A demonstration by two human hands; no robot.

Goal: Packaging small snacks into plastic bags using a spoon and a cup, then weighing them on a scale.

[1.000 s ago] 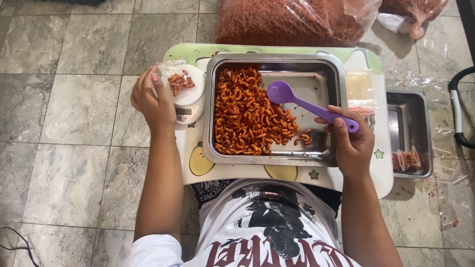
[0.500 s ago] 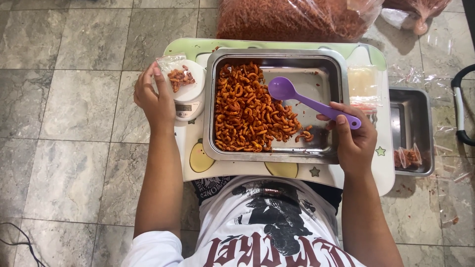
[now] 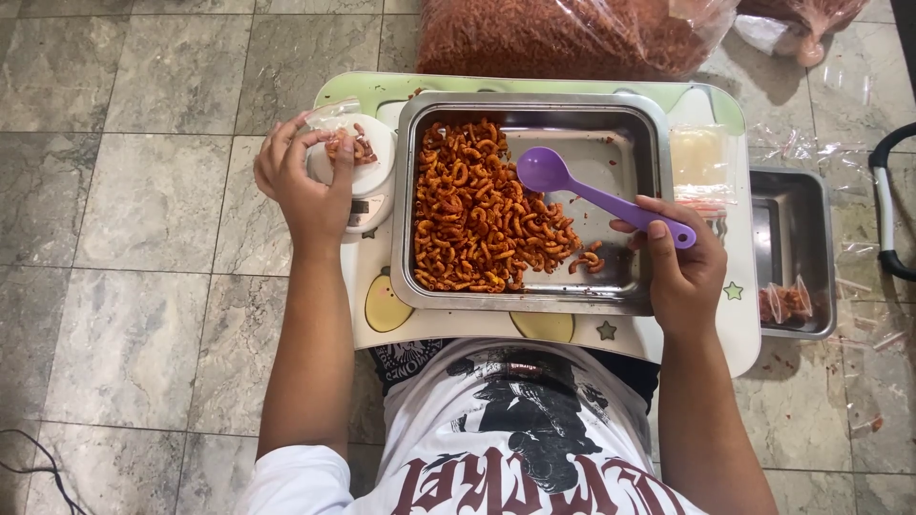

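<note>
at frame centre, the right hand clamps a purple scoop over a steel tray of red macaroni; left hand pinches a small bag steady on the white scale, upper left.

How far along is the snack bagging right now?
Done: a few filled bags lie in the small side tray. In hand: the left hand holds a partly filled bag on the scale; the right hand grips the purple scoop. Left: a large pile of macaroni in the steel tray.

big clear snack bag top | small clear packets right tray
</note>
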